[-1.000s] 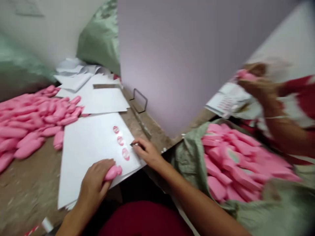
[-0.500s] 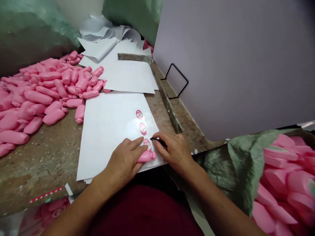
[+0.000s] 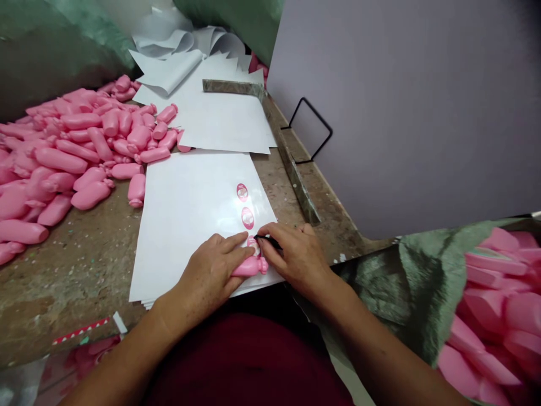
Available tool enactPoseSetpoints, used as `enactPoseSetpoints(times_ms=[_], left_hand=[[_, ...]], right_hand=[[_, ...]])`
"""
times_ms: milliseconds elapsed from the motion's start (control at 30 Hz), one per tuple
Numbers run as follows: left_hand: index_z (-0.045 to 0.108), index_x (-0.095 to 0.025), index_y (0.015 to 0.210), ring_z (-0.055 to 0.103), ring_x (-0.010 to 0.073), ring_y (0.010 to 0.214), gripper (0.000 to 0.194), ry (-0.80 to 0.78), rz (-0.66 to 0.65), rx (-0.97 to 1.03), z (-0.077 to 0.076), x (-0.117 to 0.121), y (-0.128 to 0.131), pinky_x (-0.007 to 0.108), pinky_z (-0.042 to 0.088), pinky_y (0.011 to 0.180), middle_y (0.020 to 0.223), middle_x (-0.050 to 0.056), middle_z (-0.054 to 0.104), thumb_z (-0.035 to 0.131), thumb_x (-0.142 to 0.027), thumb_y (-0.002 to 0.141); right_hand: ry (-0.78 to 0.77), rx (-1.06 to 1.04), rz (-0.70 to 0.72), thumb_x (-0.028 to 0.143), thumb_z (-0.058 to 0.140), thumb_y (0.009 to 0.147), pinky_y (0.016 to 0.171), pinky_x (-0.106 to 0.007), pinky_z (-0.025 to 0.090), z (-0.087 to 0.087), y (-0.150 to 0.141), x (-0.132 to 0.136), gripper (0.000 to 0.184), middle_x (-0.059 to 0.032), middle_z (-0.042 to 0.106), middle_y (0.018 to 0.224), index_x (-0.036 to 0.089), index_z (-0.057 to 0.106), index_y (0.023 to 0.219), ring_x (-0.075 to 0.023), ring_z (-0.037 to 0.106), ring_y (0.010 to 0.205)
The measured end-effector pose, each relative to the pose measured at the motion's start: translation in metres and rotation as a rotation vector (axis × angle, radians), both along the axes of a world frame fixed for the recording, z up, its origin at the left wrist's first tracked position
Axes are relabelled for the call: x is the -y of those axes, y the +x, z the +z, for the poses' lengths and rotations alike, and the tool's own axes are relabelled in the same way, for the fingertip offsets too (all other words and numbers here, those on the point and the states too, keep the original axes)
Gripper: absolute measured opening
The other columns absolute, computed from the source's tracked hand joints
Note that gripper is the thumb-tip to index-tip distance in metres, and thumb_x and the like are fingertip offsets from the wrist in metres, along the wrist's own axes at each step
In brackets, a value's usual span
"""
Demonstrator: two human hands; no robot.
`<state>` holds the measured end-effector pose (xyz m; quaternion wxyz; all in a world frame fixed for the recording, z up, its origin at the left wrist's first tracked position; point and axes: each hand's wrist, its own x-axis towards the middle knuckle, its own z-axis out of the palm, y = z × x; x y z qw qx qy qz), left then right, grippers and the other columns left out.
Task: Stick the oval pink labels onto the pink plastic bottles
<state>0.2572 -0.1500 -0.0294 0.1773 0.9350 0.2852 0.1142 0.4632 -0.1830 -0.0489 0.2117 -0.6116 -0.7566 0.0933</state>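
Note:
My left hand (image 3: 211, 265) is closed round a small pink plastic bottle (image 3: 249, 266), which lies on its side at the near edge of a white sticker sheet (image 3: 177, 225). Between finger and thumb, my right hand (image 3: 293, 248) pinches a slim black pointed tool (image 3: 270, 241); its exact kind is unclear. The tool's tip touches or hovers over an oval pink label (image 3: 252, 243), partly covered by my left fingers. Farther up the sheet are a second oval label (image 3: 247, 218) and a third label (image 3: 242, 192).
Many pink bottles (image 3: 93, 141) are heaped on the worn table (image 3: 84, 259) at left. More white sheets (image 3: 228, 121) lie behind. A metal strip (image 3: 296, 175) and a black wire handle (image 3: 327, 132) stand at right. A green sack (image 3: 389, 287) holds pink bottles (image 3: 486, 316).
The black tool's tip has moved slightly left, onto or over the nearest label. My left hand keeps its hold on the bottle. The view has shifted a little.

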Motion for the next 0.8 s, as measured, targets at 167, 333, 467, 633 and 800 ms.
enactPoseSetpoints(times_ms=[167, 333, 467, 633, 800], left_hand=[[0.065, -0.017, 0.125, 0.065, 0.0261, 0.1, 0.033, -0.002, 0.006, 0.056, -0.004, 0.0, -0.002, 0.041, 0.054, 0.082, 0.137, 0.015, 0.063, 0.056, -0.023, 0.093], [0.065, -0.016, 0.124, 0.065, 0.0264, 0.097, 0.035, 0.009, 0.014, 0.076, -0.007, 0.001, -0.004, 0.042, 0.054, 0.082, 0.136, 0.015, 0.063, 0.06, -0.022, 0.09], [0.065, -0.018, 0.123, 0.064, 0.0251, 0.094, 0.034, 0.015, 0.035, 0.101, -0.01, 0.002, -0.003, 0.041, 0.054, 0.08, 0.136, 0.014, 0.063, 0.058, -0.022, 0.091], [0.066, -0.019, 0.122, 0.065, 0.0247, 0.096, 0.032, 0.005, 0.031, 0.107, -0.012, 0.003, -0.002, 0.041, 0.053, 0.082, 0.135, 0.014, 0.064, 0.057, -0.022, 0.091], [0.067, -0.022, 0.12, 0.063, 0.026, 0.106, 0.03, -0.26, 0.105, 0.163, 0.002, 0.0, -0.005, 0.044, 0.05, 0.093, 0.136, 0.011, 0.063, 0.057, -0.029, 0.092]], right_hand=[[0.006, -0.011, -0.01, 0.024, 0.051, 0.095, 0.07, -0.033, 0.028, 0.004, 0.003, -0.003, 0.014, -0.0001, 0.076, 0.087, 0.022, 0.065, 0.095, -0.0157, 0.066, 0.076], [-0.015, 0.016, -0.018, 0.024, 0.053, 0.093, 0.068, -0.033, 0.027, 0.005, 0.008, -0.004, 0.013, -0.0001, 0.076, 0.086, 0.022, 0.066, 0.094, -0.0165, 0.066, 0.074], [-0.03, 0.029, -0.004, 0.024, 0.053, 0.093, 0.068, -0.033, 0.026, 0.004, 0.007, -0.004, 0.014, 0.0005, 0.076, 0.084, 0.022, 0.067, 0.093, -0.0149, 0.064, 0.07], [-0.019, 0.021, 0.01, 0.026, 0.053, 0.094, 0.069, -0.033, 0.027, 0.003, 0.005, -0.005, 0.013, 0.0004, 0.076, 0.084, 0.022, 0.065, 0.094, -0.0149, 0.064, 0.069], [0.018, 0.074, -0.069, 0.035, 0.057, 0.094, 0.071, -0.034, 0.026, -0.002, -0.001, -0.006, 0.018, -0.0004, 0.073, 0.073, 0.02, 0.063, 0.085, -0.0144, 0.055, 0.059]])
